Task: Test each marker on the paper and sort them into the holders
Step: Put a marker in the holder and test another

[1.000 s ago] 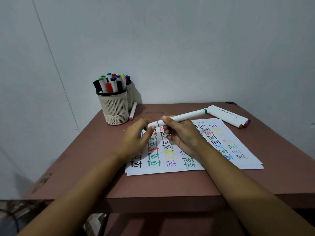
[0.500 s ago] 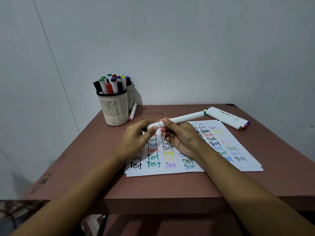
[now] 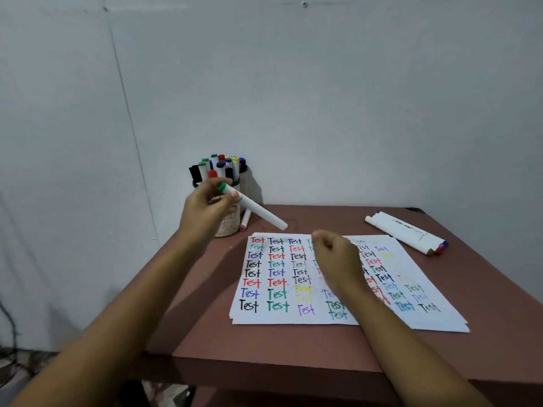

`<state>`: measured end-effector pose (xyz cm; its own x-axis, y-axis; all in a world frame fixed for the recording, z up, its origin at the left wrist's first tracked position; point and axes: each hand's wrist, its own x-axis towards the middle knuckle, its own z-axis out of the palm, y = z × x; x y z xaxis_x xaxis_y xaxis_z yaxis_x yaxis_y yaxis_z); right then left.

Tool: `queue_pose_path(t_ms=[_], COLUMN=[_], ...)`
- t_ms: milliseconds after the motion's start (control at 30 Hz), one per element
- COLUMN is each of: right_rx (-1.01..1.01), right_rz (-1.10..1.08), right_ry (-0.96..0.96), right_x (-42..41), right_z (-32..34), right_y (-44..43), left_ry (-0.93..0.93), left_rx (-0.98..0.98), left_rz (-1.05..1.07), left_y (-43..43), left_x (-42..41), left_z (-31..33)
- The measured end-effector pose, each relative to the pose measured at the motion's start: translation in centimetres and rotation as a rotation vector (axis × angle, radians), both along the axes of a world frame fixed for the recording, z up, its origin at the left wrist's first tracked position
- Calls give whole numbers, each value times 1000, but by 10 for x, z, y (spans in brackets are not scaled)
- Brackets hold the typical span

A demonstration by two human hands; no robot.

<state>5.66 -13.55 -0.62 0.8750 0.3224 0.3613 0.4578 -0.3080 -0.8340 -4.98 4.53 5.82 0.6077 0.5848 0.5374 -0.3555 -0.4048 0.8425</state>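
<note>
My left hand (image 3: 205, 210) grips a white marker with a green cap (image 3: 255, 208) near its capped end, lifted in front of the mesh holder (image 3: 227, 227), which is packed with several capped markers. A second holder (image 3: 249, 183) stands right behind it, mostly hidden. My right hand (image 3: 338, 257) hovers over the paper (image 3: 279, 315) with its fingers curled and nothing in them. The paper is covered with rows of the word "Test" in many colours. Several white markers (image 3: 408, 233) lie together at the table's far right.
One pink-tipped marker (image 3: 245, 220) lies on the brown table (image 3: 264, 345) beside the holder. The table stands in a corner against white walls. Its front edge is close to me, with floor clutter below on the left.
My right hand let go of the marker and stayed over the paper. My left hand carried the marker up and left to the holder. The head camera shifted left.
</note>
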Motion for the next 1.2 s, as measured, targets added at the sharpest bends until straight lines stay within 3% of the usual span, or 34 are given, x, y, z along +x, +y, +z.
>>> queue_pose_path(t_ms=[67, 167, 533, 767, 967, 1200], right_rx=[-293, -465, -480, -499, -501, -525], right_rz=[41, 120, 148, 139, 144, 141], right_ry=[-258, -295, -323, -319, -317, -333], right_x=[3, 8, 5, 5, 4, 5], right_z=[-10, -20, -15, -12, -11, -11], right_y=[3, 5, 8, 7, 7, 7], left_ry=[-9, -13, 25, 275, 570, 314], left_rx=[119, 274, 453, 578, 980, 941], left_rz=[115, 288, 510, 456, 566, 589], left_y=[15, 40, 82, 76, 81, 71], left_x=[0, 3, 22, 37, 41, 34], left_z=[21, 54, 120, 94, 65, 35])
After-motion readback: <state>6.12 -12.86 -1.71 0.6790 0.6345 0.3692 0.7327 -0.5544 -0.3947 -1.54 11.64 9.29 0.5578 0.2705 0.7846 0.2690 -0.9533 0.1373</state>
